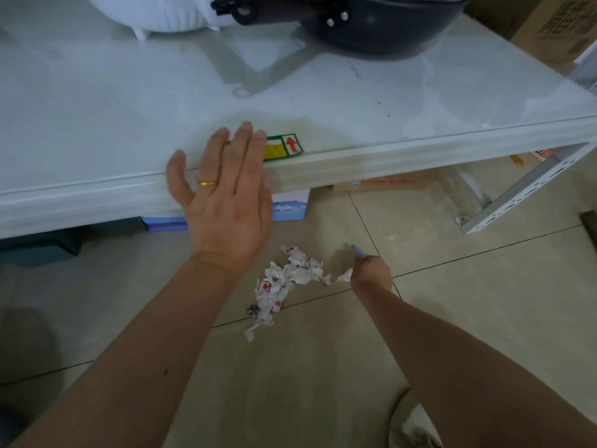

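Note:
My left hand (223,192) lies flat with straight fingers over the front edge of a pale glass-topped table (129,118), its fingertips partly covering a green, yellow and red sticker (284,147). My right hand (371,271) is low near the tiled floor and grips a thin light-blue tool (358,250) that points up and left. Beside it on the floor lies a pile of crumpled white and red paper scraps (287,282), with one scrap touching the right hand.
A dark wok (381,24) with a black handle and a white bag (155,11) sit at the table's far side. Cardboard boxes (549,27) stand at the right. Under the table are a blue box (287,206), a flat carton and a white perforated metal leg (523,192).

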